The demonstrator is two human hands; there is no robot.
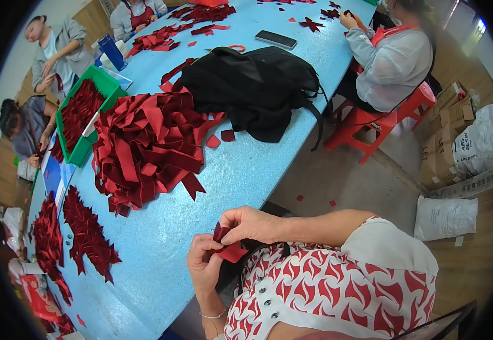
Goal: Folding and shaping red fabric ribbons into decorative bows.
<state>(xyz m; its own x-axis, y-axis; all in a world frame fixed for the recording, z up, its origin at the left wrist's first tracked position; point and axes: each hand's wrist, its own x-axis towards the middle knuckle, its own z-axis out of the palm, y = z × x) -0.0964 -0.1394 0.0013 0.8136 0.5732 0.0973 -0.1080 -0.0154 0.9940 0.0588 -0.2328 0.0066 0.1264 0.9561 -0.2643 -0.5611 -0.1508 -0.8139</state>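
Note:
Just off the table's near edge, both hands pinch a folded piece of dark red ribbon (233, 253). My left hand (204, 262), with a thin bracelet at the wrist, grips its lower left side, thumb and fingers closed. From the upper right, my right hand (252, 224) has its fingertips pressed on the top of the fold. One flap of the ribbon sticks out below the fingers; the gripped part is partly hidden. Nearest to the hands on the table is a big heap of loose red ribbon strips (150, 150).
A black bag (257, 85) lies behind the heap, near a phone (276, 39). A green crate (72, 150) holds red pieces. Finished-looking bow stacks (87, 235) lie on the blue table (144, 272). Co-workers sit around it, one on a red stool (365, 127). Cartons (442, 153) stand right.

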